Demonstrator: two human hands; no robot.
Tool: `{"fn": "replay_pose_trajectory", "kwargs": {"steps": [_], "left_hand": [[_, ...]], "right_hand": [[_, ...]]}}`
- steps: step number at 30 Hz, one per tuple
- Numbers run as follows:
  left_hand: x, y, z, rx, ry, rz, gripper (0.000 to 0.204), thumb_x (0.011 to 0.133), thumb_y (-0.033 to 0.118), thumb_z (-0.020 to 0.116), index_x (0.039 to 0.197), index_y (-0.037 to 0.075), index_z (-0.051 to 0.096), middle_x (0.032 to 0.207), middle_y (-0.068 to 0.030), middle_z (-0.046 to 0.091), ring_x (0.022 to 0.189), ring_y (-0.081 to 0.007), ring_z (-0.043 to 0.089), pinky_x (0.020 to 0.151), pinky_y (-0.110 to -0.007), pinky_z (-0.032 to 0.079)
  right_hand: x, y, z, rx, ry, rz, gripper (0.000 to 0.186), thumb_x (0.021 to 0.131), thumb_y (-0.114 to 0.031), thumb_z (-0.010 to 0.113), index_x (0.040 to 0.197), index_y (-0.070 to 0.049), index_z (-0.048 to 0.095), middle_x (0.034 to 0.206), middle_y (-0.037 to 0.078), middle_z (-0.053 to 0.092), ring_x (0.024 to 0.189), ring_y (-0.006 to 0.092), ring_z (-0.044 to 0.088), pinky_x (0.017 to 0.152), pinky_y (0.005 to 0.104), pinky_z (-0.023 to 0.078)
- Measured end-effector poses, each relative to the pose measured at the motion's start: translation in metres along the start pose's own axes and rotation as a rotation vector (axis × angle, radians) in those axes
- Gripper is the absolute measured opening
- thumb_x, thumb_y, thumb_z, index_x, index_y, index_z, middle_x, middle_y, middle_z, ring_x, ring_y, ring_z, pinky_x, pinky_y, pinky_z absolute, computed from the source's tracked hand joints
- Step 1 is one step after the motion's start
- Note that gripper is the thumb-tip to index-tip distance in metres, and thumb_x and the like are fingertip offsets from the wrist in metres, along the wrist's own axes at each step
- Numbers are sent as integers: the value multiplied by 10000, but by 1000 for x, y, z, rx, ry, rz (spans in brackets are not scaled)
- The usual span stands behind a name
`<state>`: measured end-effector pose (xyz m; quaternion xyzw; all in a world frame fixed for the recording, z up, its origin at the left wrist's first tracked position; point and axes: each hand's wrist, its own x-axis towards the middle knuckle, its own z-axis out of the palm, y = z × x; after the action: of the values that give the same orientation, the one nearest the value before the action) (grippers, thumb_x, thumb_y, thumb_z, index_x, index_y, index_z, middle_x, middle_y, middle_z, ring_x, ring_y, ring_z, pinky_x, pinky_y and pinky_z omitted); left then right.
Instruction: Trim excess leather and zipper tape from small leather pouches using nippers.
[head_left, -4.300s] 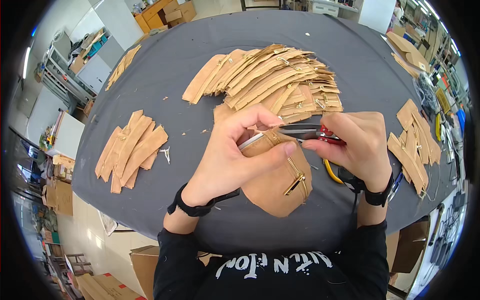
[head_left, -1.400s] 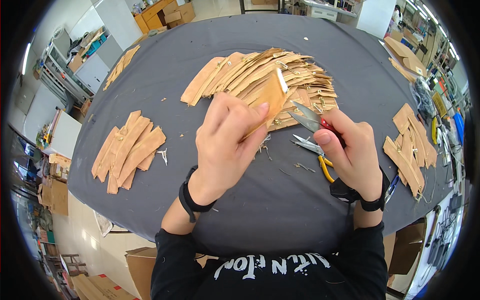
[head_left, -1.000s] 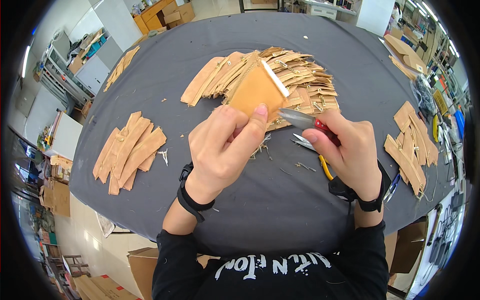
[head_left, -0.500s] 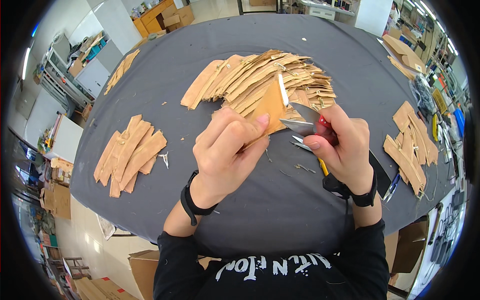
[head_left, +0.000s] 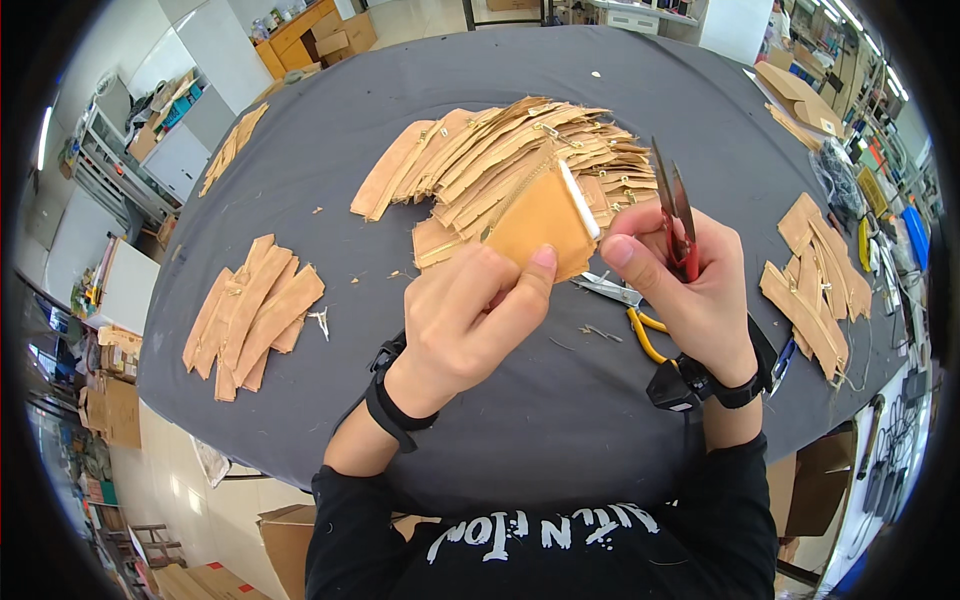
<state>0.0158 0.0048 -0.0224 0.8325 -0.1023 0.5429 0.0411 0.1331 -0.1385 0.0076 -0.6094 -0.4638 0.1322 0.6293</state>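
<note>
My left hand (head_left: 480, 320) is closed on a tan fabric piece (head_left: 540, 225) with a zipper along its upper-left side and a white strip on its right edge. My right hand (head_left: 680, 280) grips red-handled scissors (head_left: 684, 240) with the blades pointing upward, beside the piece's right edge; its thumb is near the white strip. Behind both hands lies a large layered pile of tan zippered pieces (head_left: 475, 150). Yellow-handled pliers or shears (head_left: 643, 330) lie on the table under my hands, with small scraps nearby.
Smaller piles of tan pieces lie left (head_left: 250, 320) and right (head_left: 815, 290) on the grey cloth-covered table (head_left: 400, 70). More strips (head_left: 232, 150) sit at the far left. Cardboard (head_left: 795, 95), bagged items and blue-handled tools (head_left: 785, 355) are along the right side.
The scissors have swung from pointing left at the piece to pointing upward, away from it. My left hand with the piece has shifted slightly right and down.
</note>
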Motion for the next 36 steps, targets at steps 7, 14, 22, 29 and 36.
{"fn": "replay_pose_trajectory", "kwargs": {"steps": [7, 14, 22, 29, 36], "left_hand": [[-3, -6, 4, 58, 32, 57, 259, 564, -45, 634, 815, 16, 614, 569, -1, 333, 438, -94, 368, 358, -225, 288], [-1, -5, 3, 76, 24, 79, 235, 569, -40, 630, 795, 25, 608, 566, 2, 327, 436, -90, 365, 355, -222, 285], [-2, -7, 3, 97, 27, 57, 206, 582, -33, 632, 776, 29, 602, 571, 0, 337, 440, -86, 379, 357, -217, 292], [3, -4, -2, -83, 101, -105, 192, 611, -70, 677, 752, 28, 589, 581, -12, 407, 451, -100, 401, 372, -231, 299], [-1, 1, 0, -480, 209, -388, 220, 610, -100, 686, 746, 33, 576, 574, -2, 427, 471, -70, 358, 406, -215, 258]], "right_hand": [[-2, -2, -3, -62, -13, -20, 103, 816, -120, 608, 832, -28, 565, 588, -51, 442, 526, 37, 348, 481, 194, 308], [-3, -10, -1, -107, -81, 19, 67, 808, -83, 590, 843, -30, 567, 585, -55, 448, 510, 13, 353, 456, 176, 287], [-5, -4, 0, -54, -42, -21, 75, 781, -67, 601, 842, -36, 570, 554, -61, 427, 487, 1, 321, 438, 172, 252], [-2, -3, -4, -46, -58, -126, 214, 740, -133, 670, 884, -32, 550, 570, -52, 444, 496, 14, 344, 440, 171, 269], [6, 6, 0, -429, 2, -403, 337, 653, -148, 741, 891, -16, 541, 621, 18, 479, 468, 86, 396, 440, 201, 354]]}}
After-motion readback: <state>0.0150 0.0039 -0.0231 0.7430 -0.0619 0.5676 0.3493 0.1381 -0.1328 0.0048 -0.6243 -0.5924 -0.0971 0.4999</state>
